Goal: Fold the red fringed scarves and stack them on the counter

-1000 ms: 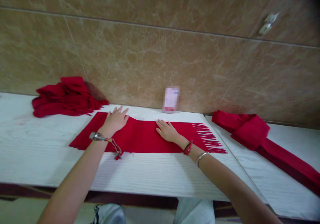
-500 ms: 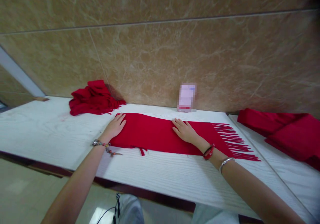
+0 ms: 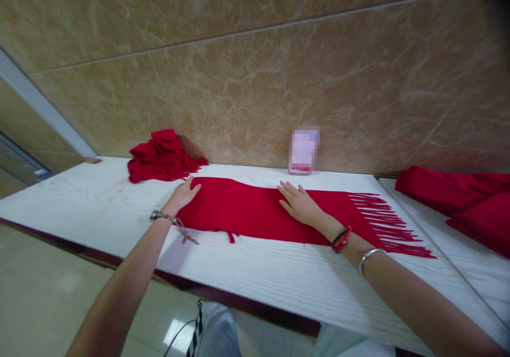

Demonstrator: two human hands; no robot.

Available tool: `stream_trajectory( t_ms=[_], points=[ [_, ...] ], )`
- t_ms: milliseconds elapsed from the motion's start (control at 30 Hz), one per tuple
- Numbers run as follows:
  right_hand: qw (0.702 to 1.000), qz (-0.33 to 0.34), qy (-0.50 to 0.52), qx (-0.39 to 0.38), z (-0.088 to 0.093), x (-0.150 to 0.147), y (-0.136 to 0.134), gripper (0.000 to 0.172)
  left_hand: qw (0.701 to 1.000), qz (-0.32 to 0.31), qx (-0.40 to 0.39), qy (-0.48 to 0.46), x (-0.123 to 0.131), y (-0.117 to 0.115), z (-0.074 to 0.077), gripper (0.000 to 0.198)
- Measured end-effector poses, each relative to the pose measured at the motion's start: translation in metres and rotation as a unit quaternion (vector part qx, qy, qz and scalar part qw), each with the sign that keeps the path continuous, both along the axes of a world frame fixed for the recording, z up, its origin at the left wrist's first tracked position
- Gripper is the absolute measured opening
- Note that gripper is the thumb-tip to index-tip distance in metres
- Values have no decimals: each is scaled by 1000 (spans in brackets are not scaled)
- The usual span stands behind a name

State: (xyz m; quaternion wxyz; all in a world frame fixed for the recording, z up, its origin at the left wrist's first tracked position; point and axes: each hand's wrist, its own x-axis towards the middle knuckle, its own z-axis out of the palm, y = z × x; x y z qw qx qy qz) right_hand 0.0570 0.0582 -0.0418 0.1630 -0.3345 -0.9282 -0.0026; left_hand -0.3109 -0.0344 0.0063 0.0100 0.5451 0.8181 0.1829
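Observation:
A folded red scarf [image 3: 243, 208] lies flat and lengthwise on the white table, its fringe [image 3: 390, 224] spread at the right end. My left hand [image 3: 184, 195] is at the scarf's left end, with the thumb over the cloth and the other fingers closed at the edge, partly hidden. Over the middle right of the scarf rests my right hand [image 3: 300, 205], open, palm down, fingers spread and stretched out. A small red strip [image 3: 231, 237] pokes out from the scarf's near edge.
A crumpled red scarf [image 3: 163, 158] sits at the back left against the marbled wall [image 3: 247, 96]. A blurred pinkish object [image 3: 303, 151] leans on the wall. More folded red cloth [image 3: 458, 197] lies at right, past a seam in the white table [image 3: 271, 272].
The view has shifted a little. My left hand's fingers went from lying flat on the scarf to curling at its left end. My right hand stays on the cloth, its fingers slightly raised.

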Motion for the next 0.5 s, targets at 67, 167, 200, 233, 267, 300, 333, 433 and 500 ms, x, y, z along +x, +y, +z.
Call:
stream_trajectory(
  t_ms=[67, 167, 200, 233, 267, 300, 333, 433, 500],
  points=[
    [999, 49, 7, -8, 1, -1, -1, 49, 1000, 20, 1, -8, -7, -1, 8, 56],
    [997, 71, -3, -36, 4, -2, -3, 47, 999, 32, 8, -24, -16, -2, 18, 52],
    [997, 69, -8, -41, 4, -2, -4, 47, 999, 33, 12, -31, -17, -2, 20, 51],
    [997, 66, -12, -43, 5, -2, -4, 46, 999, 34, 16, -38, -17, -2, 22, 51],
    [997, 64, -14, -44, 5, -2, -4, 46, 998, 34, 20, -46, -17, -2, 23, 52],
    [997, 63, -16, -46, 6, -2, -4, 47, 998, 34, 23, -54, -17, -2, 24, 52],
    [997, 63, -17, -48, 6, -2, -4, 47, 997, 33, 25, -60, -16, -3, 24, 51],
    [996, 65, -18, -52, 6, -1, -2, 46, 997, 27, 26, -74, -15, -6, 22, 50],
    [996, 66, -18, -55, 6, -1, -1, 47, 996, 13, 24, -86, -16, -9, 21, 50]
  ],
)
